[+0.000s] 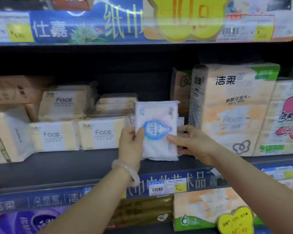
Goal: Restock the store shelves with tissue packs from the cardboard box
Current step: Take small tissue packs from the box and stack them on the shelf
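A white tissue pack (156, 119) with a blue drop-shaped logo stands upright on the dark middle shelf (74, 164). My left hand (131, 142) grips its left edge, thumb across the front. My right hand (191, 142) holds its right edge, thumb on the front and fingers behind. More white packs show just behind it on the right. The cardboard box is out of view.
Cream "Face" tissue packs (101, 134) are stacked to the left of the white pack. A tall orange multi-pack (233, 105) stands close on the right. Above hangs a shelf rail with price tags (189, 19); below, a lower shelf holds more packs (201, 208).
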`<control>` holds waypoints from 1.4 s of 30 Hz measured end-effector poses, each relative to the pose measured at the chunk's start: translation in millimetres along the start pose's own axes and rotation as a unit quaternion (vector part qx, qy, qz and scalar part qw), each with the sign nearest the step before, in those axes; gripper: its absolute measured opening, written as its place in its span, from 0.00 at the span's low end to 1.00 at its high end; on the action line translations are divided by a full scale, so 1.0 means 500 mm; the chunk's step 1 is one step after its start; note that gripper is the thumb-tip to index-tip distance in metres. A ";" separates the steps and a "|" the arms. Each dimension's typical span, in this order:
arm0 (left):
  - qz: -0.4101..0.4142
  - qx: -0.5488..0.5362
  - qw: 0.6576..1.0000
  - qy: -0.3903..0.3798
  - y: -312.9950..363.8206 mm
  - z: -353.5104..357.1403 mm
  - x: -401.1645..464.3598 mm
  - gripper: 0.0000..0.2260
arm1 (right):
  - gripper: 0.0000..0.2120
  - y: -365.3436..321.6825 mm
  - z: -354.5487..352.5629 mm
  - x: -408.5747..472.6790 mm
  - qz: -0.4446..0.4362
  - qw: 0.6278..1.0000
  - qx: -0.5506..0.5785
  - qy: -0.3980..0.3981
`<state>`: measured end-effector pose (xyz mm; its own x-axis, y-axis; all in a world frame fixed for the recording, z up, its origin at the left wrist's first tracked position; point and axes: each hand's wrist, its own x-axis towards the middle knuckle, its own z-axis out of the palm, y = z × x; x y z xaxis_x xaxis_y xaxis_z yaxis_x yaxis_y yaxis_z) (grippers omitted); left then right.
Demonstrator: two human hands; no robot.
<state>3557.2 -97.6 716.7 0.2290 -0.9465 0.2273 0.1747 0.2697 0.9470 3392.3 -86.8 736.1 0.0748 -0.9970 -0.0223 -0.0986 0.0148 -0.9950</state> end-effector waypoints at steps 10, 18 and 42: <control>0.272 0.382 0.882 -0.048 0.026 -0.070 0.018 0.45 | 0.08 -0.050 -0.012 -0.002 -0.131 0.821 -0.555 0.014; 0.103 0.456 0.867 -0.169 -0.012 -0.074 0.020 0.54 | 0.52 -0.026 0.033 0.005 -0.214 0.784 -0.575 0.089; 0.054 0.259 0.953 -0.148 -0.016 -0.009 0.048 0.60 | 0.69 0.030 0.043 0.046 -0.123 0.934 -0.305 0.139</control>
<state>3565.4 -122.0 713.4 -0.0745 -0.9472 0.3118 -0.3483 0.3177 0.8819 3413.7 -107.6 718.4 -0.0825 -0.9467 0.3112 -0.6661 -0.1799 -0.7238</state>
